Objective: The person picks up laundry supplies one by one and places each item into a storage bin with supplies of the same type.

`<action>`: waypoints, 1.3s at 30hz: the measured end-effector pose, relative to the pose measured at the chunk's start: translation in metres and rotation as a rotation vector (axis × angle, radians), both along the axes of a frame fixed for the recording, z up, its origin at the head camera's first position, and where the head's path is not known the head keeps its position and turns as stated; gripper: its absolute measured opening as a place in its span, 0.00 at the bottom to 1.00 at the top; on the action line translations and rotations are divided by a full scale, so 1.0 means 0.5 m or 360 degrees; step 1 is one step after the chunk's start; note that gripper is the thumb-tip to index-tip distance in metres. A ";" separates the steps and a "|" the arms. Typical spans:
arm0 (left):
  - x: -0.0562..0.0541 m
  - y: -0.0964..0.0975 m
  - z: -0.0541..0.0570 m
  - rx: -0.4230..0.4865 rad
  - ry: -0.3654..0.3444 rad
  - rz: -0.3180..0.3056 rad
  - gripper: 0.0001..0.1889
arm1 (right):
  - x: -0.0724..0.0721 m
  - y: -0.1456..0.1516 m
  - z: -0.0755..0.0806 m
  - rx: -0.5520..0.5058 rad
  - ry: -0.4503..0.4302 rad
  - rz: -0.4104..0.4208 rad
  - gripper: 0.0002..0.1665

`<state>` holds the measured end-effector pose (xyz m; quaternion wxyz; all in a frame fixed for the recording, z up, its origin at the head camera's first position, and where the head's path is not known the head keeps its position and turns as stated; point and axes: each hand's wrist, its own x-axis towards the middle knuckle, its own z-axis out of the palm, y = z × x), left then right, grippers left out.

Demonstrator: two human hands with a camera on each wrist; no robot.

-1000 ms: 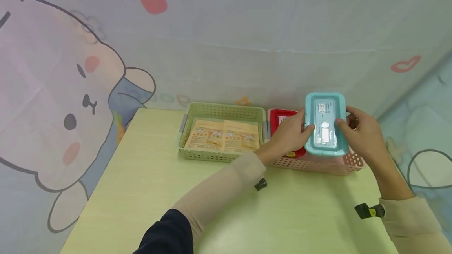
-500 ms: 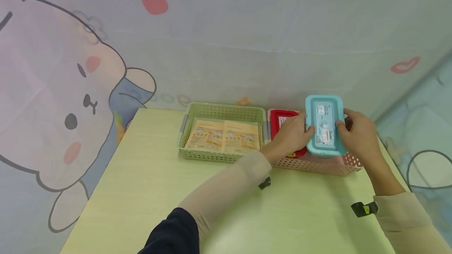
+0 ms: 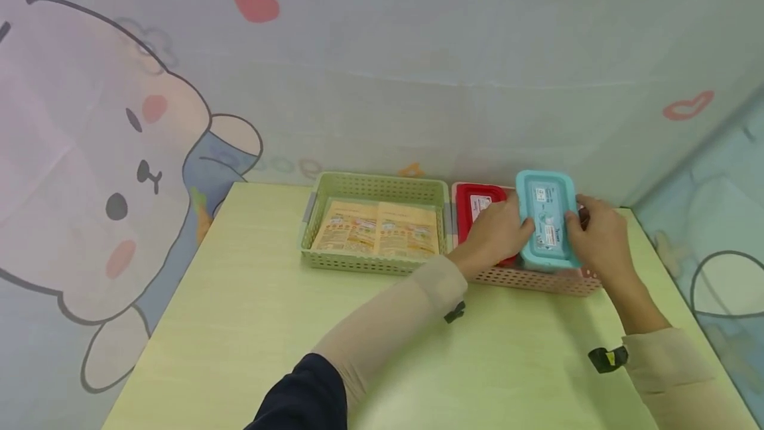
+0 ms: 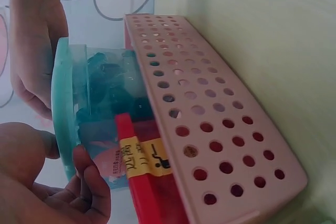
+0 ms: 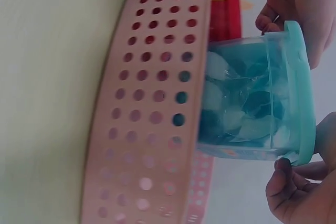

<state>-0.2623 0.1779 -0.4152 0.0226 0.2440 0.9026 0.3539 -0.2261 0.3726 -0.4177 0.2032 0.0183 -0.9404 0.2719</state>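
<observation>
A clear plastic tub with a teal lid (image 3: 546, 217) is held over the right part of the pink basket (image 3: 537, 277). Its lower part sits behind the basket's perforated wall in both wrist views, and blue-green pieces show through the tub's body (image 5: 241, 93). My left hand (image 3: 498, 231) grips the lid's left edge, with curled fingers under the rim in the left wrist view. On the opposite edge my right hand (image 3: 599, 237) pinches the lid, thumb on top. A red-lidded box (image 3: 468, 208) lies in the basket's left part, partly hidden behind my left hand.
Left of the pink basket stands a green basket (image 3: 358, 263) holding two flat tan packets (image 3: 406, 227). Both baskets are at the back of the pale green table (image 3: 251, 324). A printed cloth (image 3: 382, 65) hangs behind them.
Both hands have lowered the tub toward the pink basket, and it has shifted slightly left. Its lid has tilted, showing more of the label. The other things have stayed in place.
</observation>
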 end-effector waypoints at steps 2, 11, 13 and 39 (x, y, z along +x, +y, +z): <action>0.000 0.004 -0.005 -0.0053 0.0026 0.0018 0.21 | -0.001 0.002 -0.007 0.0011 0.0015 0.0010 0.25; -0.006 0.026 -0.023 -0.0287 0.0140 0.0108 0.31 | -0.009 0.009 -0.031 0.0003 0.0003 -0.0014 0.24; -0.008 0.029 -0.026 -0.0322 0.0143 0.0111 0.30 | -0.012 0.011 -0.036 0.0005 -0.0005 -0.0006 0.24; -0.003 0.053 -0.044 -0.0630 0.0181 0.0079 0.25 | -0.030 0.039 -0.081 0.0193 -0.0071 0.0057 0.07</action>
